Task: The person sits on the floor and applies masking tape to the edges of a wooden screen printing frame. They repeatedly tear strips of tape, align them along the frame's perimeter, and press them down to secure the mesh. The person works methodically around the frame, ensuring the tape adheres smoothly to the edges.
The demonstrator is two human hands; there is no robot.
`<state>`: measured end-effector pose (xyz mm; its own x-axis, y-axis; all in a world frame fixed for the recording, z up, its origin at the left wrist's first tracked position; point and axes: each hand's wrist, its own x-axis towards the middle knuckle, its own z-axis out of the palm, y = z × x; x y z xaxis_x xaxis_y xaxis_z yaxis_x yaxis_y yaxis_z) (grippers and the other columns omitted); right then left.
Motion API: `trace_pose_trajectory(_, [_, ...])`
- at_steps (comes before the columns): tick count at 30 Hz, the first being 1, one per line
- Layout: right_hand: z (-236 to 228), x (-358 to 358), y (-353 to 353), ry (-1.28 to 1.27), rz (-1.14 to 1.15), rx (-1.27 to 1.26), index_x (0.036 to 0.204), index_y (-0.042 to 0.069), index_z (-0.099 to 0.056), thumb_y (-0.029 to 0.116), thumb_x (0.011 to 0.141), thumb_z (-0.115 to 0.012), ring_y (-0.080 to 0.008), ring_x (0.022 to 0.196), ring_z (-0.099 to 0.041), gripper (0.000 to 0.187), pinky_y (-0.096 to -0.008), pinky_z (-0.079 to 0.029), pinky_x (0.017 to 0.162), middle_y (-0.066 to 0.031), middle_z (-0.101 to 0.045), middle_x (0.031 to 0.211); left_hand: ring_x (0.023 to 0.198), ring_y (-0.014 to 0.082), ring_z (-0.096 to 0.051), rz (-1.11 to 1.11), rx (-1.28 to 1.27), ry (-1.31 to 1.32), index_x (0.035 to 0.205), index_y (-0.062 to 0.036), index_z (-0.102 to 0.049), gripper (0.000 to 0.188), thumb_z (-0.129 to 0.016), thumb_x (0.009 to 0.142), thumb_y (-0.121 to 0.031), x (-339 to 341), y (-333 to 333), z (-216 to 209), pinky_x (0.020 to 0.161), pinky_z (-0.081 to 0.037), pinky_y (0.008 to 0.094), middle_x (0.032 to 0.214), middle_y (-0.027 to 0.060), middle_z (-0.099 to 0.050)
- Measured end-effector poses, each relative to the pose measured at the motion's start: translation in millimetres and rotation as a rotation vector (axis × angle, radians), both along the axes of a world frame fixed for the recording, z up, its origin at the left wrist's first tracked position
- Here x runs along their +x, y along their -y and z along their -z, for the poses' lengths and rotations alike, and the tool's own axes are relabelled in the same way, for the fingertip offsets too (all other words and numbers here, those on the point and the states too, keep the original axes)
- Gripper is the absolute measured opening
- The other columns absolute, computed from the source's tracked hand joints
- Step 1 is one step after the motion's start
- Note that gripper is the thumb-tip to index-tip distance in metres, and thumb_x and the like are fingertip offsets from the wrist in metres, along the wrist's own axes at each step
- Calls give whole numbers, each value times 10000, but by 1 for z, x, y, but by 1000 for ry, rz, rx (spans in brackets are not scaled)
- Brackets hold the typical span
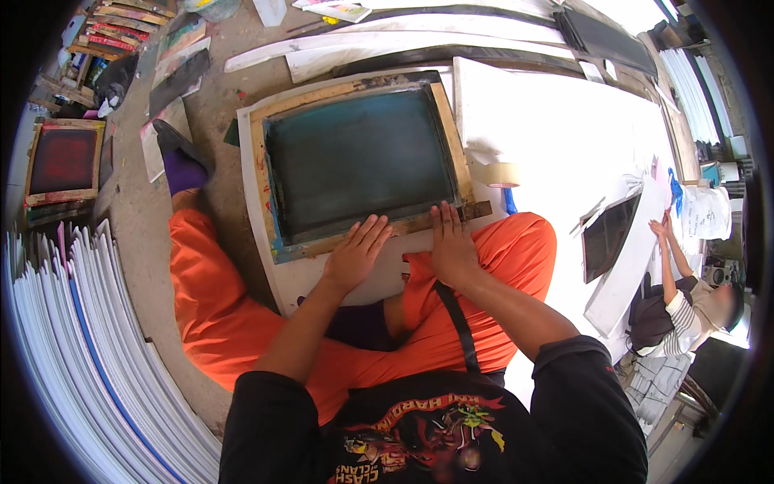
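Note:
In front of me a silkscreen frame [260, 161] of paint-stained wood, with dark blue-green mesh [355, 153], lies on a white sheet [278, 282]. Along its near side runs a stained wooden bar [419, 219], whose right end sticks out past the corner. My left hand [357, 253] rests with outstretched fingers over the near side of the frame. To its right, my right hand [453, 248] lays straight fingers across the bar, close to the corner. Both hands appear to press flat rather than grip. Their palms are hidden.
A roll of tan tape [496, 174] stands on white boards to the right. Stacked white sheets [72, 323] fill the left side. A red-meshed screen [66, 161] sits at far left. Long white strips [403, 40] lie beyond. Another person [685, 306] works at far right.

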<state>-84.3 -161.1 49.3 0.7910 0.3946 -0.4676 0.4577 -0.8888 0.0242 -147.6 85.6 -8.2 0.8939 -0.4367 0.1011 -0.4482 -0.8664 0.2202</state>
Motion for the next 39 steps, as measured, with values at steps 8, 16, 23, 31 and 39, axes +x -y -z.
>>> trace_pose_trajectory(8, [-6, 5, -5, -62, 97, -115, 1638, -136, -67, 251, 985, -543, -420, 1625, -131, 896, -493, -173, 1313, -319, -72, 1737, 1596, 312, -291, -102, -7, -147, 1624, -59, -372, 637, -544, 1026, -193, -33, -42, -9, 1292, -278, 482, 1710, 136, -335])
trace_pose_trajectory(16, [-2, 8, -11, -41, 103, -126, 1621, -166, -103, 281, 997, -558, -458, 1595, -218, 891, -545, -233, 1276, -351, -140, 1715, 1616, 335, -227, -400, 4, -329, 1647, -45, -291, 794, -663, 989, -286, -68, -80, -32, 1308, -221, 492, 1741, 133, -260])
trace_pose_trajectory(23, [-2, 17, -30, 168, 2, -209, 1477, -107, -465, 292, 955, -619, -415, 1441, -462, 675, -469, -368, 1189, -300, -487, 1527, 1507, 320, -421, -307, 287, -31, 1479, -109, -561, 686, -800, 882, -348, -72, -135, -28, 1302, -213, 546, 1491, 63, -603])
trace_pose_trajectory(31, [18, 19, -84, 116, -234, 180, 1107, 17, -701, 93, 821, -683, -347, 1143, -628, 297, -473, -502, 989, -170, -689, 1144, 1434, 321, -485, -170, 245, -181, 1205, -146, -698, 494, -826, 826, -436, -29, -156, -36, 1311, -166, 587, 1216, 7, -725])
trace_pose_trajectory(39, [40, -7, -167, -29, -282, 448, 1110, 7, -715, 69, 821, -689, -333, 1175, -589, 296, -460, -521, 965, -138, -641, 1185, 1347, 293, -552, -194, 276, -196, 1164, -159, -740, 461, -825, 823, -459, -30, -151, -27, 1317, -153, 560, 1154, 4, -751])
